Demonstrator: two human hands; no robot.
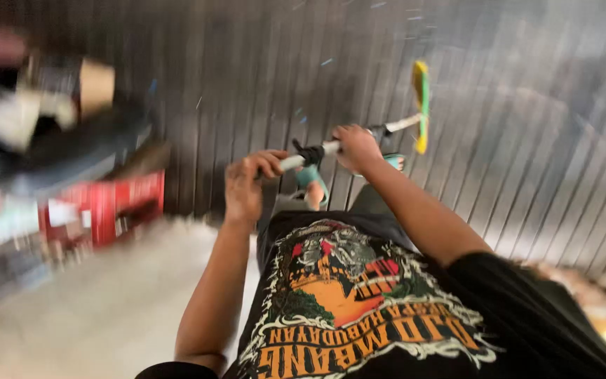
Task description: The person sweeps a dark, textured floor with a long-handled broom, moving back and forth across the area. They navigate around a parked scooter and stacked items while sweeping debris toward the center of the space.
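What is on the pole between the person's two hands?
In the head view, a black wrap or clip sits on the white pole between left hand and right hand.

Two hands (296,172), one broom (387,126), one red crate (117,203)

- Black short-sleeved T-shirt (457,309), sleeves ending above the elbows, both forearms bare below the grip.
- Large print across the shirt's chest (345,295): orange and yellow block lettering with white edging, green foliage shapes, red and grey figures.
- Dark grey trousers (359,203) just beneath the grip.
- Teal sandals (310,179) on bare feet, blurred.
- No rings, watch or gloves on left hand (243,186) or right hand (355,147).
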